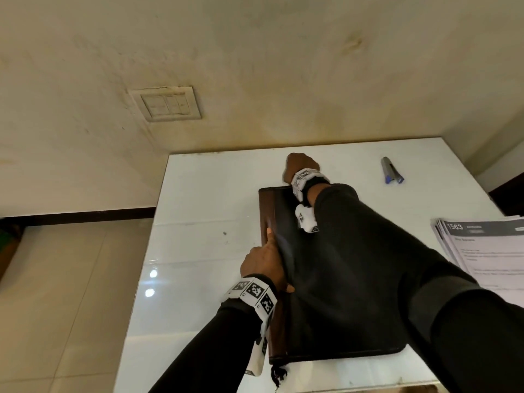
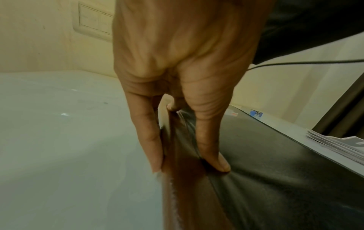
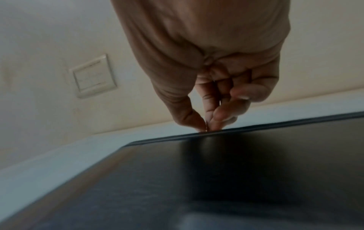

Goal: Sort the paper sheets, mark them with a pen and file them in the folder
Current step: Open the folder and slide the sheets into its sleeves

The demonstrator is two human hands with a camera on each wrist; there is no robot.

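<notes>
White table (image 1: 198, 251): my left hand (image 1: 262, 265) pinches the folder (image 1: 326, 321) spine, my right hand (image 1: 300, 165) pinches its far-edge zip; yanking could jam it.

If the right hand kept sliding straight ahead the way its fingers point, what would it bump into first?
Probably the wall. The right hand pinches at the far edge of the folder, fingers pointing away from the person. Only bare white table shows beyond it, though depth is hard to judge.
</notes>
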